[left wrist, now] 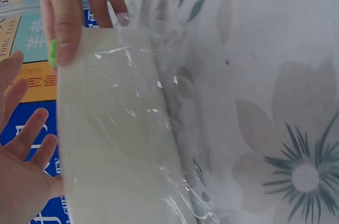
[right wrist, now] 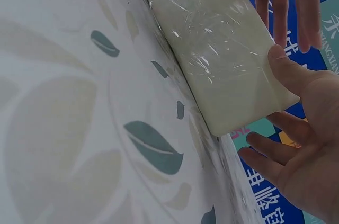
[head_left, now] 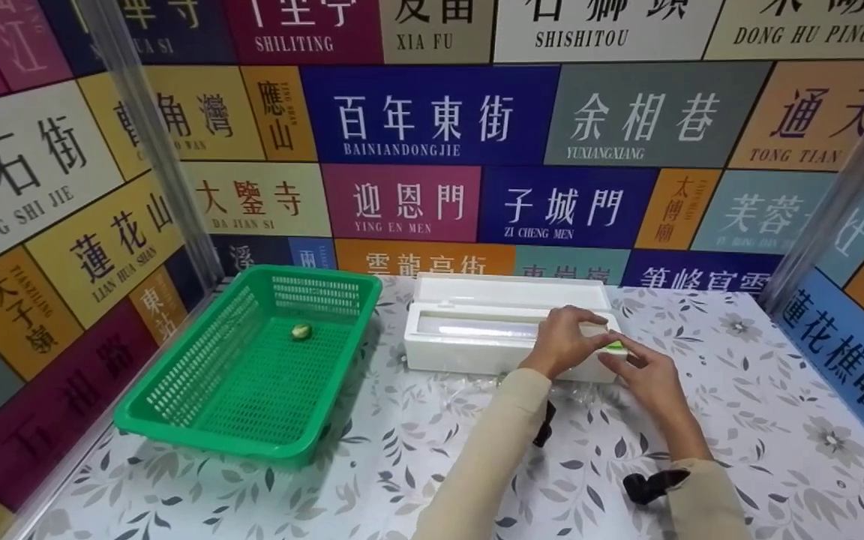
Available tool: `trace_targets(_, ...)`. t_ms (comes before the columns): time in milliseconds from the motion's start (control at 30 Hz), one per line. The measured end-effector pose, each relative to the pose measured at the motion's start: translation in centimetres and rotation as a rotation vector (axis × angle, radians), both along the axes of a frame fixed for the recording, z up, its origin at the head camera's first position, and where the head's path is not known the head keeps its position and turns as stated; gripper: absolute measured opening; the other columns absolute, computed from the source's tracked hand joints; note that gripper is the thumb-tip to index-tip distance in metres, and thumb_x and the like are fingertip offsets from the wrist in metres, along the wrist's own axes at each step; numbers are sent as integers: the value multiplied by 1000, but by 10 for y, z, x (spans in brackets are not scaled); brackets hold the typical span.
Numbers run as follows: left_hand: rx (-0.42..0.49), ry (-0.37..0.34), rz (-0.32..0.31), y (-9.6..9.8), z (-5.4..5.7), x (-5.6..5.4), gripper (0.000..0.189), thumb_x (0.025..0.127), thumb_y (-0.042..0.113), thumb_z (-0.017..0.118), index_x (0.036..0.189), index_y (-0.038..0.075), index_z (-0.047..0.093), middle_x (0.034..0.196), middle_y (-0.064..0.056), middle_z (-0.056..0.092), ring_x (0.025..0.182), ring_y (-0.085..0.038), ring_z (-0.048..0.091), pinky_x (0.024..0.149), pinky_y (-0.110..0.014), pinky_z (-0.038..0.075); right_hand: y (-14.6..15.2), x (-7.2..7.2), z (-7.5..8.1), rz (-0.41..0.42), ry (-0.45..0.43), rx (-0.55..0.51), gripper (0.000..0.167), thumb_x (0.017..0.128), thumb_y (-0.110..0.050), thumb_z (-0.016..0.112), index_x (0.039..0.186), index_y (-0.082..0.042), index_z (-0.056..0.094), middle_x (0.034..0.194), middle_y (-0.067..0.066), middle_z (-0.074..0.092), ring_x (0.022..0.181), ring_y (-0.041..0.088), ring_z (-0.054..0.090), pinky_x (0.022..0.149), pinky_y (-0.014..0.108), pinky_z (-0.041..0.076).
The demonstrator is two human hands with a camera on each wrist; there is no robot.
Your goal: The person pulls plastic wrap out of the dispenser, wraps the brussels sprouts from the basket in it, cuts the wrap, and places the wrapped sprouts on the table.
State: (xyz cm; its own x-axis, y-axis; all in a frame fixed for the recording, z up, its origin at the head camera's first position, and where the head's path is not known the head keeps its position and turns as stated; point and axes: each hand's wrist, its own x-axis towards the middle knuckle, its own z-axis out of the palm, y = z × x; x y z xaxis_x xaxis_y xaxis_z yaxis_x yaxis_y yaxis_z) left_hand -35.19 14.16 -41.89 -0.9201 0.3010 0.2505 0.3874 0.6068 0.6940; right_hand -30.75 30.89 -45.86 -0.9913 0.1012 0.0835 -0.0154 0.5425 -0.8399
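Note:
A long white cling film box (head_left: 469,354) lies on the table with its lid (head_left: 511,291) raised at the back. Clear film (left wrist: 175,102) drapes over its front and wrinkles on the cloth. At the right end of the box, my right hand (head_left: 651,375) pinches a small green slider (head_left: 616,345) between thumb and index finger, its thumb on the front edge. My left hand (head_left: 568,341) reaches over the box just to the left. Its fingers are spread and loose in the left wrist view, with the thumb (left wrist: 53,186) at the box edge.
A green perforated basket (head_left: 124,420) stands to the left, with one small round yellowish-green item (head_left: 301,331) inside. Leaf-patterned cloth (head_left: 762,420) covers the table. Sign-printed panels (head_left: 432,112) rise behind and at both sides. Black camera mounts (head_left: 653,486) sit at the wrists.

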Motion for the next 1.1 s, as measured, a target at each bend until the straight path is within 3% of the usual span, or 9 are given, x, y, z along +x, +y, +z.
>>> trace_targets(267, -119, 40, -36, -2, -5, -6, 32, 89, 42, 74, 119, 29, 75, 120, 10, 72, 114, -10, 64, 102, -21, 49, 1, 0, 2, -18, 22, 28, 67, 92, -48, 69, 148, -17, 49, 149, 23, 49, 132, 41, 55, 80, 6, 44)
trace_targets(367, -179, 69, -45, -1, -5, -7, 30, 90, 44, 72, 117, 31, 75, 118, 14, 73, 112, -9, 64, 102, -22, 48, 0, 0, 2, -26, 16, 31, 67, 91, -49, 69, 147, -18, 49, 148, 23, 50, 132, 41, 55, 83, 10, 48)
trace_targets(500, -206, 56, -31, 1, -5, -5, 26, 91, 45, 71, 113, 33, 76, 118, 17, 72, 114, -8, 62, 105, -24, 45, -1, 0, 2, -32, -7, 24, 69, 90, -52, 70, 148, -21, 48, 149, 23, 50, 133, 41, 54, 88, 17, 52)
trace_targets(767, -292, 121, 33, 7, -6, 0, 23, 90, 48, 71, 110, 38, 77, 114, 15, 71, 108, -8, 62, 94, -24, 46, -3, 3, 0, -33, 15, -17, 67, 90, -50, 70, 147, -20, 51, 142, 19, 58, 116, 21, 64, 76, 11, 50)
trace_targets(933, -339, 120, 80, 12, -7, 3, 22, 89, 51, 70, 107, 41, 77, 114, 13, 69, 106, -8, 59, 90, -23, 44, -3, 3, -1, -9, 2, -41, 69, 91, -50, 68, 149, -18, 47, 155, 16, 44, 131, 36, 56, 76, 9, 50)
trace_targets(1100, -353, 101, 93, 13, -6, 3, 19, 92, 50, 68, 103, 39, 78, 115, 12, 67, 108, -8, 57, 91, -23, 43, -3, 1, 0, -5, 15, -41, 69, 92, -49, 68, 149, -17, 47, 156, 16, 42, 131, 39, 55, 75, 10, 52)
